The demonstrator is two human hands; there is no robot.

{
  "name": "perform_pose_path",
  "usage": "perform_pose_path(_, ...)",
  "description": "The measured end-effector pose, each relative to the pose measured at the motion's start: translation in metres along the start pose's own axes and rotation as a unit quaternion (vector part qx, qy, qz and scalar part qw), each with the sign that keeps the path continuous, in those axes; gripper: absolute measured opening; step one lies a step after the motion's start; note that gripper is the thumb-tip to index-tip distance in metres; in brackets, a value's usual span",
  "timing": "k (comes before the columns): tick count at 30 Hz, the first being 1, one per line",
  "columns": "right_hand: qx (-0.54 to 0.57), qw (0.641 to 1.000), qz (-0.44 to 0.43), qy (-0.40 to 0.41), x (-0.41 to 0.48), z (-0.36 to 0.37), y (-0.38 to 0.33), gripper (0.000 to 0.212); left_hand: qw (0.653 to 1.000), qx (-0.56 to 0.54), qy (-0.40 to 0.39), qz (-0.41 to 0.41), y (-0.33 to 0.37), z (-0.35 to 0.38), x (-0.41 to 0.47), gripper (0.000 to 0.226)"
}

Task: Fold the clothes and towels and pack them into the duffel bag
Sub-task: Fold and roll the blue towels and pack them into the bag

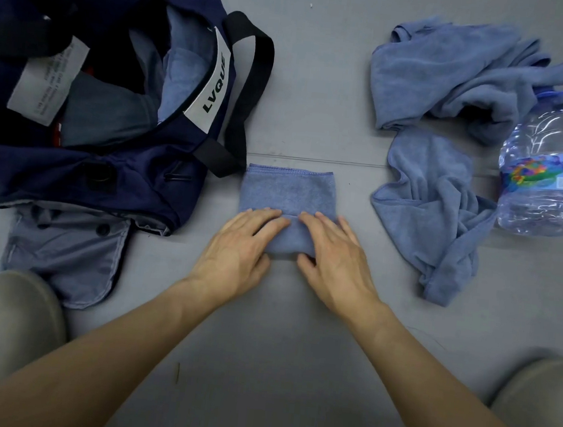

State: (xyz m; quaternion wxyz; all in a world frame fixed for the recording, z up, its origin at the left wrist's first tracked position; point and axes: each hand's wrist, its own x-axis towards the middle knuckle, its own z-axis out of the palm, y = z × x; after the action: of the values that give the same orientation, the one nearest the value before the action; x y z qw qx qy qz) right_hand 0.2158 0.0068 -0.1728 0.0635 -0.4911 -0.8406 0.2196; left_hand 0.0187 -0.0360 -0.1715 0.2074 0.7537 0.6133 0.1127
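- Pressing on a small folded blue microfibre towel (287,190): both hands, side by side on its near, doubled-over part.
- Left hand (235,246): fingers straight and flat on top of the fold, thumb at the fold's near edge; nothing gripped.
- Right hand (333,263): same posture, fingers extended on the cloth, thumb tip against the near edge.
- Towel position: flat on the grey floor (285,368), just right of the navy fabric duffel bag (111,176), with its far left corner close to the bag's black strap loop (250,90).
- Bag: unzipped, mouth gaping, blue-grey cloth visible inside; white label (214,79) on its rim reads "LVQUE".
- Grey-blue buttoned garment (69,261): sticks out from under the bag's near side.
- Far crumpled blue towel (458,75) and near crumpled blue towel (435,207): well right of the bag, both unfolded.
- Clear plastic water bottle (549,170): on its side, farthest right of the bag, touching both crumpled towels.
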Motion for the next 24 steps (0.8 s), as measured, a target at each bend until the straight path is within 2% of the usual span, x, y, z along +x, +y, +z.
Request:
perform_pose_path(5,0.022,0.995,0.063,-0.070,0.017,-0.031,-0.009,0.032,0.996,-0.042,-0.032,-0.068,0.000,-0.023,0.009,0.056)
perform_pose_path(11,0.052,0.981,0.132,-0.130,0.031,-0.047,-0.004,0.035,0.971,-0.150,-0.063,-0.174,-0.004,-0.046,0.023,0.045)
perform_pose_path(16,0.101,0.975,0.177,-0.087,0.033,-0.038,0.000,0.039,0.955,-0.215,-0.002,-0.206,-0.004,-0.041,0.022,0.046)
perform_pose_path(20,0.119,0.972,0.203,-0.021,0.027,-0.032,-0.003,0.044,0.954,-0.194,0.050,-0.225,-0.004,-0.029,0.019,0.041)
perform_pose_path(24,0.104,0.976,0.190,0.028,0.014,-0.018,-0.006,0.043,0.968,-0.113,0.083,-0.208,0.002,-0.017,0.010,0.035)
